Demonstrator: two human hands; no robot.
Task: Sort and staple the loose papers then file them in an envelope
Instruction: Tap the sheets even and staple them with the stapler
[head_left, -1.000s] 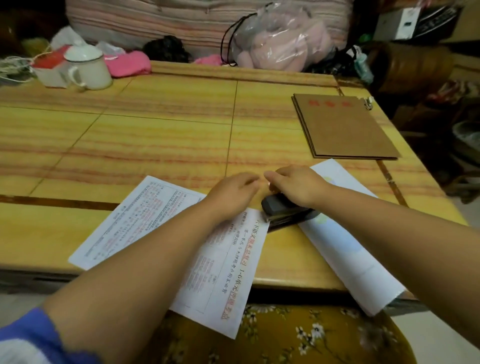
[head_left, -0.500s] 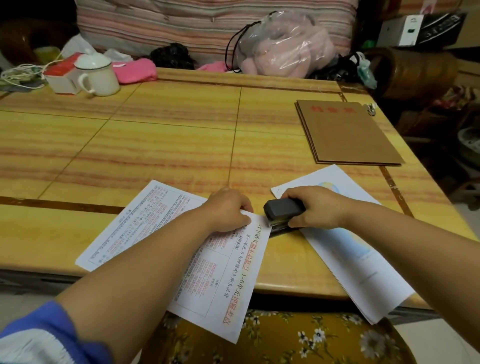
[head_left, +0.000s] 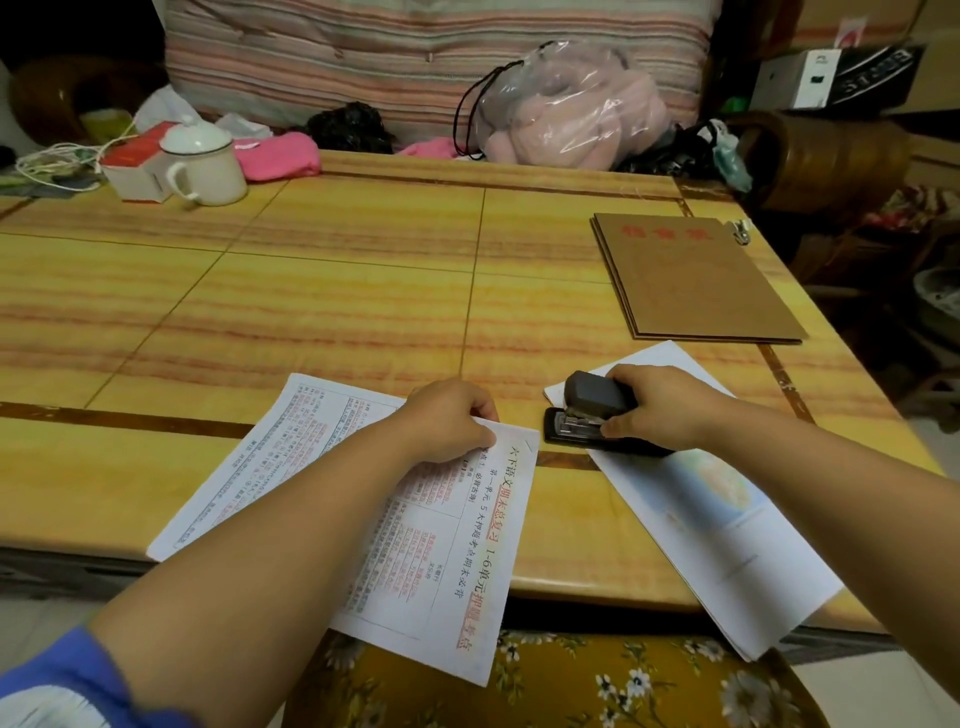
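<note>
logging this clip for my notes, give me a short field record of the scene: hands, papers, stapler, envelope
left hand: grips the top corner of the printed papers
right hand: grips the stapler, which sits apart from that corner
stapler position: on the table, its back end on the second paper stack
printed papers: overhang the near table edge
second paper stack: right side, also overhangs the edge
envelope: brown, flat, far right, untouched
filing: not yet done
</note>
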